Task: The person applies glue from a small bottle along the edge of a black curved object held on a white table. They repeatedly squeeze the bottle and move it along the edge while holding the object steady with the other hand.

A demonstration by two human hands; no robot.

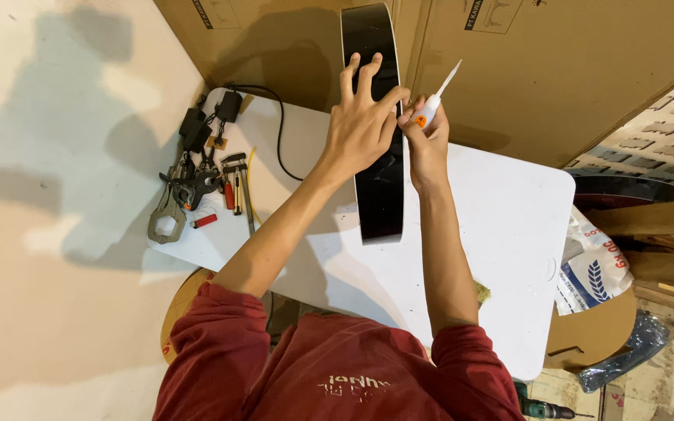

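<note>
Steadying a glossy black curved panel (378,179) standing on edge on the white table (501,234), left hand (360,125) spread flat against its face, fingers released. Right hand (424,144) clenched round a small glue tube (433,101), nozzle up and clear of the panel's edge. No glue bead visible; gluing looks barely begun. Clamps and pliers (189,191) lie at the table's left corner.
</note>
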